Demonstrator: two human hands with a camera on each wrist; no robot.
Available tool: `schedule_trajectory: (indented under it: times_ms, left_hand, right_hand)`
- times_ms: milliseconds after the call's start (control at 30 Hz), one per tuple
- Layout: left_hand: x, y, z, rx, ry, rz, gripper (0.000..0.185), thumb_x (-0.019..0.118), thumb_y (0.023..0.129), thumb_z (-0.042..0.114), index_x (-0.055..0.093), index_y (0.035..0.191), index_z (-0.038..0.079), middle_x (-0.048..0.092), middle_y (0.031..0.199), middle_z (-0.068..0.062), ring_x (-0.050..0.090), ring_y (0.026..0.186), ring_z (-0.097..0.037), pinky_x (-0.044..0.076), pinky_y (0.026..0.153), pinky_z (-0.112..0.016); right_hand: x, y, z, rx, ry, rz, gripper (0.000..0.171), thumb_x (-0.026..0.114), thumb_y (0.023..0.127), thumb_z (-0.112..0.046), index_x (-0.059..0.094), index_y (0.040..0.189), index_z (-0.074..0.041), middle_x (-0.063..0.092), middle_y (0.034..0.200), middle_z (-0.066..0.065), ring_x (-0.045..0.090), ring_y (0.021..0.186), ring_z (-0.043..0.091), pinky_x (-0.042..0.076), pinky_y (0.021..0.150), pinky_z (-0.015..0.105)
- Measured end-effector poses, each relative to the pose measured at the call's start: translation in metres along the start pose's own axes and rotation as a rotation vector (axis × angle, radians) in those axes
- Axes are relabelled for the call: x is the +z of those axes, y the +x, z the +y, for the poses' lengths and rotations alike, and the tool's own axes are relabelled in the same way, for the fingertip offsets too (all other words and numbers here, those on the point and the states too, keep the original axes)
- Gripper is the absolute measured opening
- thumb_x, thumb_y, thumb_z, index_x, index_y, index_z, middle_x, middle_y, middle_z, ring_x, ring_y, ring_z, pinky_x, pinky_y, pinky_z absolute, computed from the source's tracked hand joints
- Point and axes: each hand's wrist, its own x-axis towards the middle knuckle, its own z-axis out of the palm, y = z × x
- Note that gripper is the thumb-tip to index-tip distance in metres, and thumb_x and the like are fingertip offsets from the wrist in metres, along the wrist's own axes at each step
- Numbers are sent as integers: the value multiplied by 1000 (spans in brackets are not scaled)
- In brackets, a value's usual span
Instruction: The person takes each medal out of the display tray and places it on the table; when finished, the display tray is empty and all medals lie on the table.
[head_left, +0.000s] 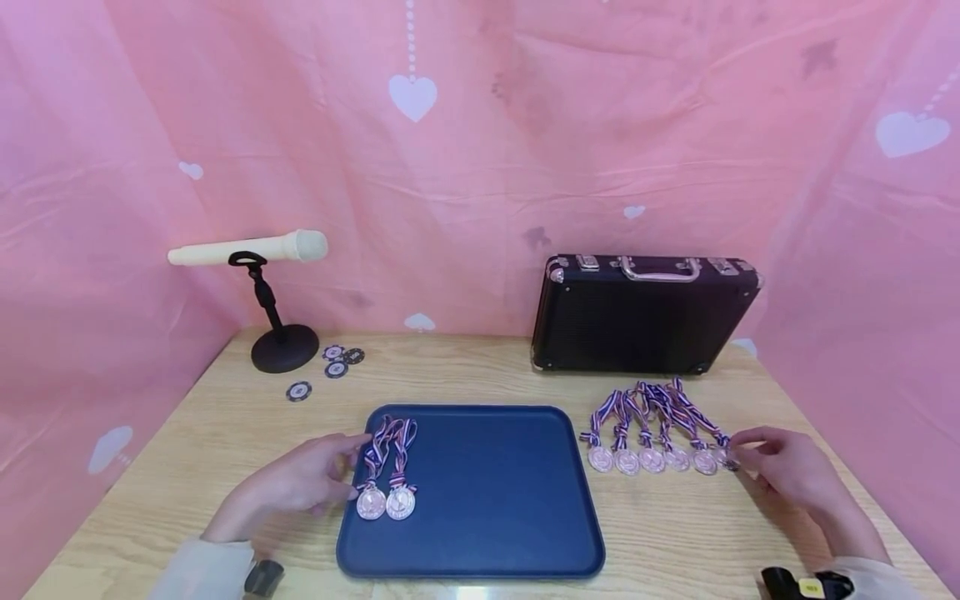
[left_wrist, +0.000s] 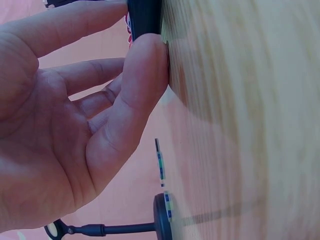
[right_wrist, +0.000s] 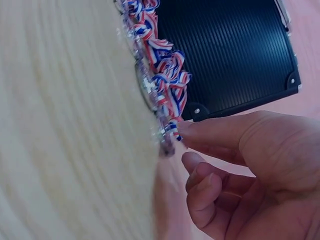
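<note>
Silver medals [head_left: 652,460] with red, white and blue ribbons lie in a row at right. At the rightmost medal [head_left: 726,457], my right hand [head_left: 787,471] pinches the knotted ribbon [right_wrist: 173,129] with thumb and index; its other fingers curl under. Part of that medal is hidden by the fingers. Two more medals [head_left: 401,502] lie side by side along the left of a dark blue tray [head_left: 495,500], ribbons stretched away from me. My left hand [head_left: 300,475] is at the tray's left edge, fingers loosely extended, fingertips touching the rim [left_wrist: 145,20].
A black case [head_left: 637,321] with a metal handle stands upright at the back right. At the back left a white microphone [head_left: 255,248] rests on a black stand [head_left: 283,348]. Several poker chips [head_left: 298,391] lie near it. A pink cloth [head_left: 480,167] hangs behind the table.
</note>
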Motion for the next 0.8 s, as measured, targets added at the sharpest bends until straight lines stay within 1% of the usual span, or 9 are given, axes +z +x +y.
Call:
schedule_trajectory:
  times_ms: [100,167,267,367,467,600,700,800]
  left_hand:
    - [1,0,0,-20,30,13,74,77,92,-1,46,159,5,59,112,-7,56,52,-21,51,50,-31]
    - [1,0,1,-15,44,18,75,77,91,-1,46,159,6,60,111,-7,57,52,-21,52,50,-32]
    - [0,1,2,1,50,17,75,77,91,0,46,159,6,60,111,-7,57,52,-21,52,50,-32]
    - [-2,1,4,5,55,13,75,77,92,0,45,159,6,60,109,-7,57,52,-20,51,49,-32]
    - [-3,2,5,2,61,13,74,76,93,1,45,159,7,60,108,-7,56,52,-20,51,50,-31]
    - [-3,2,5,16,53,25,75,76,91,-2,45,159,5,59,108,-7,56,50,-19,51,48,-31]
    - [-2,2,3,25,35,26,77,77,89,-4,45,159,3,58,108,-8,55,49,-18,51,47,-30]
    - [-1,1,2,32,33,21,77,77,89,-4,44,159,2,58,108,-8,55,49,-17,52,47,-31]
  right_hand:
    - [0,-2,-9,-42,-28,56,38,69,101,-22,69,124,9,63,72,1,55,52,12,44,49,28]
    - [0,-4,-21,-84,-35,95,38,70,101,-22,69,123,9,64,73,4,55,50,12,44,47,29]
    - [4,-7,-48,-157,-53,149,35,72,100,-23,72,120,5,68,77,7,58,50,12,45,47,28]
    - [14,-10,-84,-204,-43,150,32,74,98,-25,75,116,1,73,83,10,62,54,12,49,49,27]
    - [31,-13,-123,-232,-17,111,29,77,97,-25,77,113,-1,76,85,10,65,59,12,52,50,28]
    - [64,-20,-174,-277,53,37,25,81,93,-20,78,111,-3,76,83,8,64,61,14,51,50,28]
    - [93,-26,-207,-304,153,-49,24,82,92,-17,77,110,-2,75,80,7,65,59,17,53,50,28]
    - [123,-35,-237,-325,271,-163,25,82,91,-15,75,109,0,76,79,10,66,57,19,57,50,30]
